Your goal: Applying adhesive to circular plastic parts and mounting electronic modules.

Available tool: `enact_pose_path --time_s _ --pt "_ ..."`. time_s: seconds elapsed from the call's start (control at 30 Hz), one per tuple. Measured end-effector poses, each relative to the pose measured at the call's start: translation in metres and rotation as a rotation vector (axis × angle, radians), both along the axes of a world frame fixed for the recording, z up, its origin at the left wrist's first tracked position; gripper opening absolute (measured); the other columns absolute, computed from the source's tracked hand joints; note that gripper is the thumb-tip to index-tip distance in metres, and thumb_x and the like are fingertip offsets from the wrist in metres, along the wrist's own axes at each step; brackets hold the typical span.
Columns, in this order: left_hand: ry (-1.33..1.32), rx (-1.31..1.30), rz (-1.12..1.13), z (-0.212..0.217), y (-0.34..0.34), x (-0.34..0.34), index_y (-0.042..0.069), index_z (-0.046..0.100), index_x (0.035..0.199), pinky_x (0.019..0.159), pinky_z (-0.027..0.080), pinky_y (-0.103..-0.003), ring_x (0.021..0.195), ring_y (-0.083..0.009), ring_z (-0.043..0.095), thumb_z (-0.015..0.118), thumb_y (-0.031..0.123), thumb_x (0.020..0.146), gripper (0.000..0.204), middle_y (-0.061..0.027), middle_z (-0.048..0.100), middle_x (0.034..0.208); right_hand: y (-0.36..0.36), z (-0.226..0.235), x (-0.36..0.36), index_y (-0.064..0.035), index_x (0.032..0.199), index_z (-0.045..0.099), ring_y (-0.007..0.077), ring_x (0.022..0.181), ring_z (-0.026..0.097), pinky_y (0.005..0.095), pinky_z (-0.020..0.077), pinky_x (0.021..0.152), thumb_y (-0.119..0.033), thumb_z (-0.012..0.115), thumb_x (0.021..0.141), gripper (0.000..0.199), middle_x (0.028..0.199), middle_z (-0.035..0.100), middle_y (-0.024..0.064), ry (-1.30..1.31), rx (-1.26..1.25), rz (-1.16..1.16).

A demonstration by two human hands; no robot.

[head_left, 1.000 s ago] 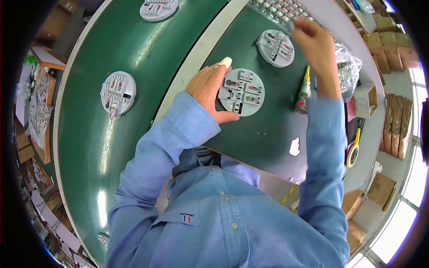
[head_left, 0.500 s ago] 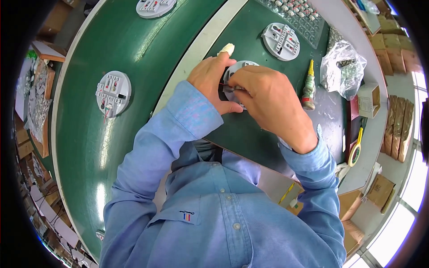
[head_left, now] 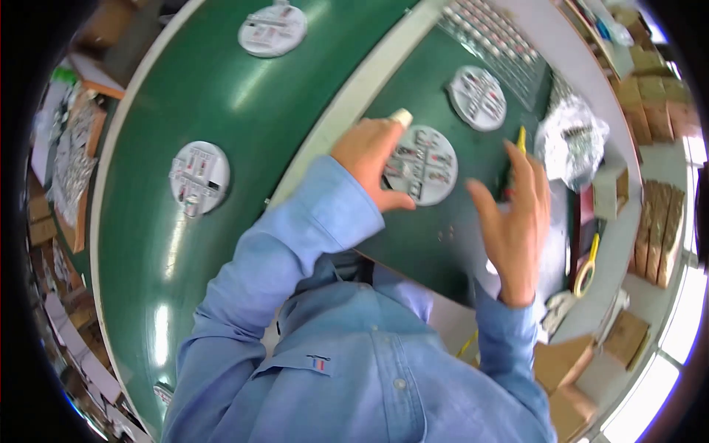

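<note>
A round white base (head_left: 432, 155) with small terminal blocks and wires lies on the green worktop. My left hand (head_left: 362, 159) grips its left rim, with forefinger and thumb curved round it; a pale cover sits on one fingertip. To the right of that base, my right hand (head_left: 517, 229) is raised with fingers and thumb apart, holding nothing. Its fingers overlap a slim tool with a yellow tip (head_left: 521, 139), so most of the tool is hidden. A second round white base (head_left: 478, 100) lies farther off.
On the green belt at left lie more round white bases (head_left: 203, 177) (head_left: 273, 32). Far right are a clear tray of small parts (head_left: 491, 37), a plastic bag (head_left: 572, 144), a small carton (head_left: 610, 193) and a yellow-handled ring tool (head_left: 587, 269). A pale raised strip (head_left: 336, 122) divides belt and worktop.
My right hand has left the base, moved right toward the yellow-tipped tool and opened. My left hand stays at the base's left rim, and the base is now more fully visible.
</note>
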State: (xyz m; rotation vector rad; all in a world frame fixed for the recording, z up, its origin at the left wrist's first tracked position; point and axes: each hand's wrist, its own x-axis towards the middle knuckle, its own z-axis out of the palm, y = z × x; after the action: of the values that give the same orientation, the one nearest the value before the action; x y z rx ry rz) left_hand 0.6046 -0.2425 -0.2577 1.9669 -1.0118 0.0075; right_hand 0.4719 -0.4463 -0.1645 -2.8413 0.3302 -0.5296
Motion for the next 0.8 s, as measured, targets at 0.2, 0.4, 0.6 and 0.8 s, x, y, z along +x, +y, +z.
enact_pose_path --time_s 0.2,0.4,0.6,0.8 --pt "0.003 0.007 -0.045 -0.001 -0.008 -0.01 -0.003 0.044 0.148 0.102 0.048 -0.049 0.117 -0.0421 0.059 0.1 0.028 0.058 0.111 -0.0222 0.062 0.127 -0.054 -0.037 -0.045 -0.0029 0.144 0.055 0.037 0.115 0.062 0.0421 0.0491 0.097 -0.019 0.081 0.088 0.063 0.13 0.062 0.0198 0.106 -0.112 -0.348" --pt "0.016 0.003 -0.074 0.0 -0.01 0.001 -0.003 0.045 0.147 0.103 0.048 -0.049 0.118 -0.0415 0.059 0.1 0.028 0.058 0.109 -0.0218 0.062 0.126 -0.085 -0.025 -0.055 -0.0015 0.139 0.058 0.0299 0.112 0.065 0.0407 0.0493 0.099 -0.016 0.074 0.095 0.048 0.125 0.069 0.0171 0.105 0.618 -0.518" --pt "0.025 0.06 0.015 0.009 -0.004 -0.009 0.0 0.049 0.146 0.107 0.048 -0.046 0.123 -0.0394 0.06 0.098 0.019 0.061 0.1 -0.0194 0.063 0.135 0.001 0.005 -0.022 0.0017 0.125 0.063 0.0182 0.104 0.069 0.032 0.0556 0.091 -0.004 0.072 0.094 0.033 0.118 0.071 0.0101 -0.083 1.197 -0.115" --pt "0.02 -0.006 0.032 0.006 -0.012 -0.009 0.001 0.053 0.144 0.104 0.049 -0.046 0.122 -0.0397 0.061 0.096 0.016 0.064 0.092 -0.0192 0.064 0.133 0.048 -0.02 0.035 -0.0015 0.115 0.066 0.0227 0.091 0.075 0.0337 0.0595 0.079 -0.005 0.079 0.087 0.031 0.099 0.075 0.0103 -0.115 0.792 0.154"
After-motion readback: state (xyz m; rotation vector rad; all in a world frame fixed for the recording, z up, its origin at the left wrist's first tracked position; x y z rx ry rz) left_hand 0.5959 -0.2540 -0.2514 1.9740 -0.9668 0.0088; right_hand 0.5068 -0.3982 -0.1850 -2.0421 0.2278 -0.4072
